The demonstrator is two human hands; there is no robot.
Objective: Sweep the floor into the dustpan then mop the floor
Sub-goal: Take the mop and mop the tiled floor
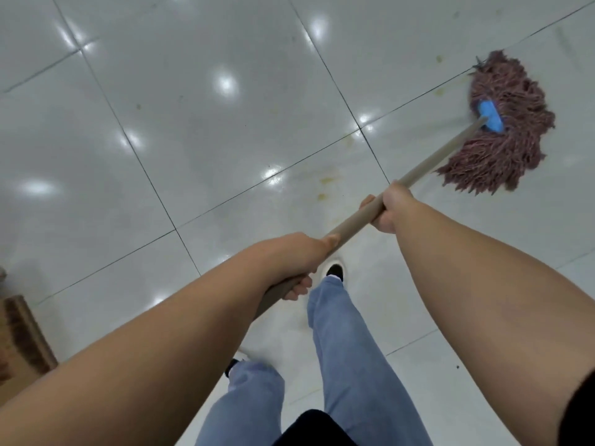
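A string mop with a reddish-brown head (505, 123) and a blue clamp (491, 115) lies spread on the glossy white tiled floor (193, 140) at the upper right. Its tan wooden handle (431, 165) runs down-left toward me. My right hand (391, 206) grips the handle at mid length. My left hand (296, 262) grips it lower, near its end. Yellowish stains (325, 183) mark the tiles just left of the handle. No dustpan or broom is in view.
My legs in blue jeans (341, 349) and dark shoes stand on the tiles at bottom centre. A brown wooden or cardboard object (22, 336) sits at the left edge. Dark grout lines cross the floor, with ceiling lights reflected in it.
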